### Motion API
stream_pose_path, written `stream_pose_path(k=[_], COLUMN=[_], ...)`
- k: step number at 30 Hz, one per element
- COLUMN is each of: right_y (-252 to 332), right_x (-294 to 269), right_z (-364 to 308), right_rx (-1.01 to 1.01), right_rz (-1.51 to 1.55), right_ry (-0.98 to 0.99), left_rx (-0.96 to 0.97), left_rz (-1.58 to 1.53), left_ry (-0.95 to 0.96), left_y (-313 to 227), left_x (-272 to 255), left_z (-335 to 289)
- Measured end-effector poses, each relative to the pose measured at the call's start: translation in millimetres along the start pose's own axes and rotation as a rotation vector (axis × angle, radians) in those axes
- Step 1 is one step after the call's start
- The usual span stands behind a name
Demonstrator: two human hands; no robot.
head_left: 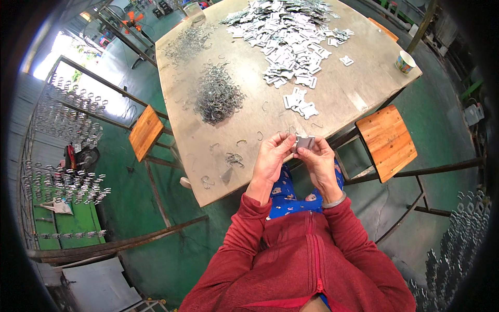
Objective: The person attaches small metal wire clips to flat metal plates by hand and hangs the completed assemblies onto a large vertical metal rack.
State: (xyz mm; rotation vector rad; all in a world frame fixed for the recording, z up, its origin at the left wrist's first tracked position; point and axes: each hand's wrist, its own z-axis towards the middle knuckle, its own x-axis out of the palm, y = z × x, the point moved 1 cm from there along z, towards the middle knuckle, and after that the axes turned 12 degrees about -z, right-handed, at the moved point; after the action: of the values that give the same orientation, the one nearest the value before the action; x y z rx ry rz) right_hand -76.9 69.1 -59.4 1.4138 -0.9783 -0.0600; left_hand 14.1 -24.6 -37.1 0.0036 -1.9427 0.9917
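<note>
Between my two hands, at the table's near edge, is a small flat metal plate (305, 142) with a cut-out in it. My right hand (321, 160) pinches the plate between thumb and fingers. The fingers of my left hand (275, 152) are closed at the plate's left side; whether they also hold a small wire hook is too small to tell. Just beyond my hands lie a few loose plates (300, 104) and scattered wire hooks (260, 135). A dense pile of wire hooks (218, 96) sits farther left, and a small cluster of hooks (235, 159) lies nearer.
A large heap of metal plates (291, 39) covers the far part of the table (358, 78). A paper cup (405, 62) stands at the right corner. Wooden stools (387, 140) flank the table. Racks of hanging metal parts (67, 182) stand at the left and lower right.
</note>
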Motion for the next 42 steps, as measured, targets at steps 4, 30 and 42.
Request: stream_pose_path(k=[4,30,42], right_y=[-6,36,56], right_x=[-4,-66,-18], right_z=[3,150,40], right_rx=[-0.083,-0.380,0.074], right_rz=[0.003,-1.341,-0.411], right_ry=[0.007,0.184,0.051], left_rx=[-0.055,0.452,0.436], left_rz=[-0.019,0.633,0.722], left_ry=[-0.026,-0.066,0.111], left_y=[2,13,25], left_x=[-1,2,11], left_z=[1,-18,-7])
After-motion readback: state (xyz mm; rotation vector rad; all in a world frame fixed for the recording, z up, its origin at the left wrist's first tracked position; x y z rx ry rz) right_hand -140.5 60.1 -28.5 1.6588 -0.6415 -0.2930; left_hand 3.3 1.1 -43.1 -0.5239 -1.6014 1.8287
